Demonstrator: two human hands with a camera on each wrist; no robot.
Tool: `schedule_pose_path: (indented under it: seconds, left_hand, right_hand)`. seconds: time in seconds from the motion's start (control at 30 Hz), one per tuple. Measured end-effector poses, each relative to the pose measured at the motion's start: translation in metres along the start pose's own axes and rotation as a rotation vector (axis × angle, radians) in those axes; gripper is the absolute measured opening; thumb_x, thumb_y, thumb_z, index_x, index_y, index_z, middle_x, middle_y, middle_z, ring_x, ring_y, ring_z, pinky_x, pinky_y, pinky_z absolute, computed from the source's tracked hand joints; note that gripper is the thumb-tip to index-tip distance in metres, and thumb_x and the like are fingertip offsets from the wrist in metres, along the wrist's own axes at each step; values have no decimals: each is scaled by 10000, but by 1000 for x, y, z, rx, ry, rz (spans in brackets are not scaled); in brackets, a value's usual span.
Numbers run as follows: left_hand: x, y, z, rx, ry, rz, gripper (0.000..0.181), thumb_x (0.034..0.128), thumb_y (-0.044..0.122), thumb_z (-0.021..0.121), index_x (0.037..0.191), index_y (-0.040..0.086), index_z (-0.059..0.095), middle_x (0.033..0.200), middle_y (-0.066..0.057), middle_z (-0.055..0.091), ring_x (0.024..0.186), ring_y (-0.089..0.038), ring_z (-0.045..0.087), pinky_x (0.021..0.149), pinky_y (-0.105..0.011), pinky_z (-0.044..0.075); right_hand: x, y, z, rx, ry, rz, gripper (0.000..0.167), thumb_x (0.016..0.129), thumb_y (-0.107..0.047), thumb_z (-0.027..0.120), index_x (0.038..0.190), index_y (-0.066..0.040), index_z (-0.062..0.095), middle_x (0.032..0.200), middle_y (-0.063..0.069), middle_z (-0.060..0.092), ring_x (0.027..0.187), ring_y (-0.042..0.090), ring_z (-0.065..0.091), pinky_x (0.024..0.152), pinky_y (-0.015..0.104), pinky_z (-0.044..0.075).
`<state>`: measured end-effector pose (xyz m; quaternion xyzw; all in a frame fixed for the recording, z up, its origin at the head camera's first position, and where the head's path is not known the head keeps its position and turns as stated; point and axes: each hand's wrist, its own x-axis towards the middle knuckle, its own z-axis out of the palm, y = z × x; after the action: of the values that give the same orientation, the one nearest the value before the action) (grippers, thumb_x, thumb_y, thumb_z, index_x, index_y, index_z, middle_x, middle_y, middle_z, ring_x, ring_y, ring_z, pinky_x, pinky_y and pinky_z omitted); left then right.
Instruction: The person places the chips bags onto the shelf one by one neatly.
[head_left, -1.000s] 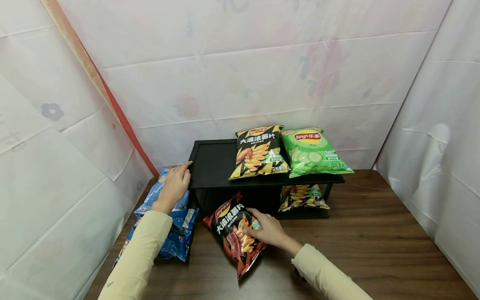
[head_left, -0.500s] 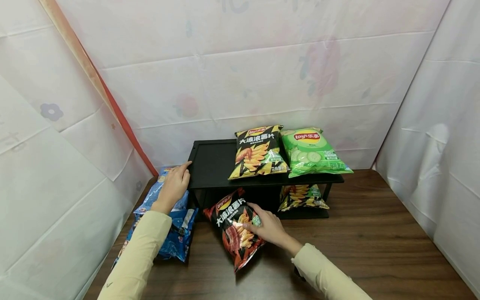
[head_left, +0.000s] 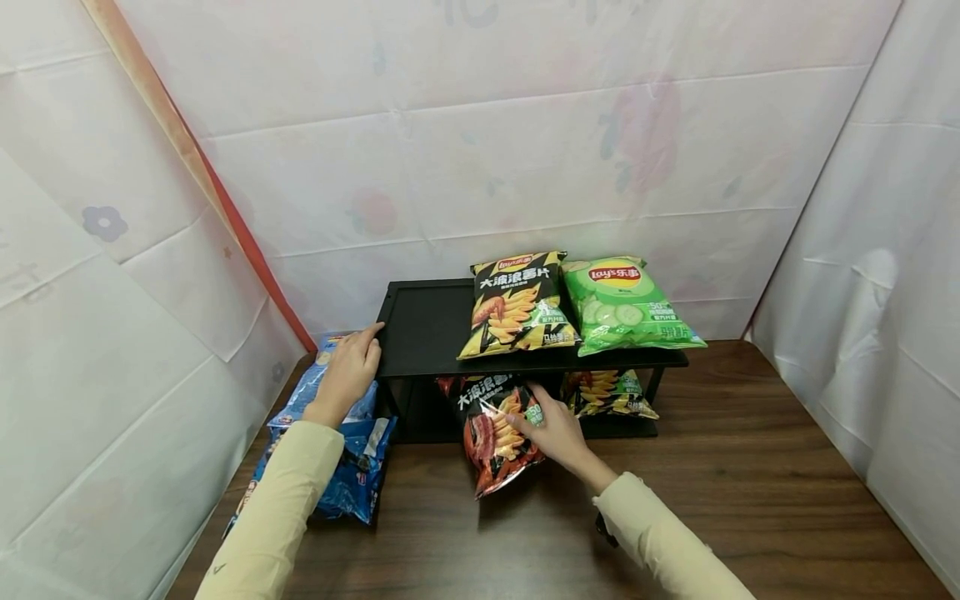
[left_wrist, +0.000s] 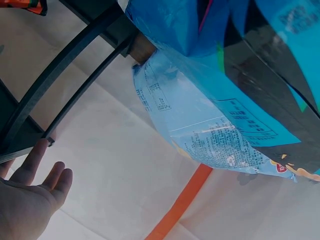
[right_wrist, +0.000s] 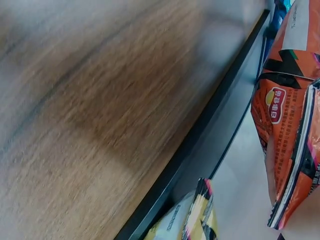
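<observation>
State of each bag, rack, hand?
rack: upright, loaded
red bag: tilted, held, partly under rack's top
upper yellow bag: on rack's top
green bag: on rack's top
lower yellow bag: on rack's lower level
light blue bag: partly hidden
dark blue bag: partly hidden
left hand: touching rack's edge
right hand: gripping red bag

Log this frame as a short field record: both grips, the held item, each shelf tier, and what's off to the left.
Left grip: touching the left edge of the black shelf
Right grip: holding the red-and-black chip bag by its right side
Held bag: tilted, upper end under the top board, lower end jutting out front
Top tier: yellow-and-black bag, green bag
Lower tier: second yellow-and-black bag, right end
Left of shelf: blue bags
</observation>
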<state>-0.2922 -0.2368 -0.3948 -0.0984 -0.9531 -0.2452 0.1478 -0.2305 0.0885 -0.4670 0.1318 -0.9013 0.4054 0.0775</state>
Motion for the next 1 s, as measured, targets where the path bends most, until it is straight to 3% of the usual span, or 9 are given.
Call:
schedule_pose_path:
  seconds: [0.17, 0.53, 0.63, 0.77, 1.0]
  left_hand:
    - [0, 0, 0, 0, -6, -2, 459, 999, 286, 242, 1412, 125, 360, 1374, -190, 435, 1269, -384, 356, 1059, -557, 252]
    - [0, 0, -1, -7, 0, 6, 457, 999, 280, 245, 1409, 119, 365, 1375, -191, 434, 1268, -383, 360, 1061, -550, 254]
    - [0, 0, -1, -7, -3, 6, 458, 999, 284, 242, 1410, 122, 363, 1375, -191, 433, 1269, -385, 357, 1059, -553, 255]
    - [-1, 0, -1, -4, -4, 0, 459, 1000, 293, 239, 1411, 129, 362, 1377, -188, 431, 1274, -383, 350, 1058, -556, 256]
    - [-1, 0, -1, -2, -6, 2, 458, 1000, 281, 239, 1412, 120, 359, 1375, -197, 430, 1268, -388, 354, 1056, -557, 255]
  right_hand:
    - [8, 5, -2, -8, 33, 71, 715, 825, -468, 613, 1407, -133, 368, 540, 88, 516, 349, 79, 240, 381, 231, 219]
    - [26, 9, -2, 1, 138, 164, 683, 825, -468, 614, 1349, -67, 439, 455, 33, 440, 349, 110, 289, 365, 246, 220]
    - [30, 12, 0, -1, 157, 176, 639, 831, -460, 610, 1329, -87, 463, 515, 85, 518, 370, 126, 336, 379, 253, 234]
    - [35, 15, 2, -31, 166, 214, 615, 828, -499, 593, 1283, -94, 510, 732, 139, 634, 459, 156, 464, 412, 266, 293]
    - [40, 21, 7, -45, 182, 260, 618, 831, -515, 579, 1235, -48, 545, 882, 169, 654, 578, 236, 583, 466, 335, 420]
